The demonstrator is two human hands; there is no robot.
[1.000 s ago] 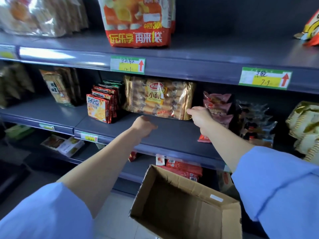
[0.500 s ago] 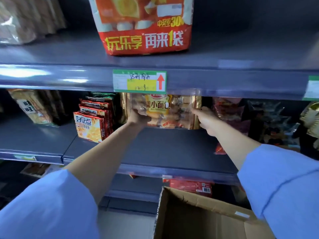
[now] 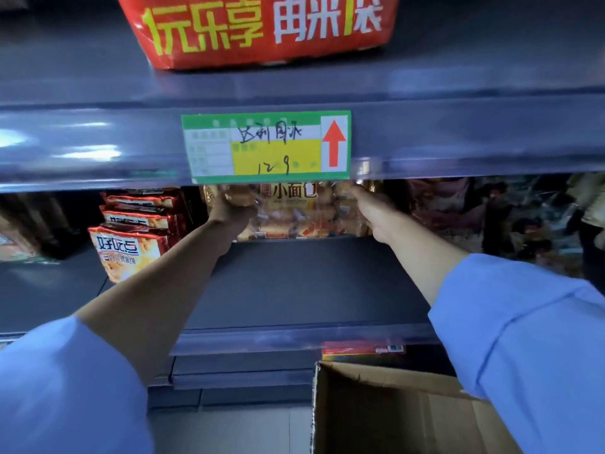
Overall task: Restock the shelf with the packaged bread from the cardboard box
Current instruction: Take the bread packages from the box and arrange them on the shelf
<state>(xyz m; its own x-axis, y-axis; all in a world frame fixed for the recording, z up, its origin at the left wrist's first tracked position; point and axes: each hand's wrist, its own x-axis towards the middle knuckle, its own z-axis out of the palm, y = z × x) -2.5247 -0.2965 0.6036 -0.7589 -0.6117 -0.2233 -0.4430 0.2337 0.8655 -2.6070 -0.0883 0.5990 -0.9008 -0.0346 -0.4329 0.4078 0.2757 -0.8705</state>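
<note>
A clear bag of small bread rolls [image 3: 294,217] stands upright at the back of the middle grey shelf [image 3: 294,290]. My left hand [image 3: 232,208] grips its upper left part and my right hand [image 3: 370,208] holds its right edge. The bag's top is hidden behind the upper shelf's front rail. The open cardboard box [image 3: 393,411] sits below at the lower right; its visible inside is bare.
Red and orange cracker packs [image 3: 131,244] stand in a row just left of the bread. Dark snack bags [image 3: 474,217] crowd the right. A large red bag [image 3: 262,27] sits on the upper shelf above a price tag [image 3: 266,147].
The view has moved closer and lower under the upper shelf. Both hands went from reaching toward the bread bag to holding it at the back of the shelf.
</note>
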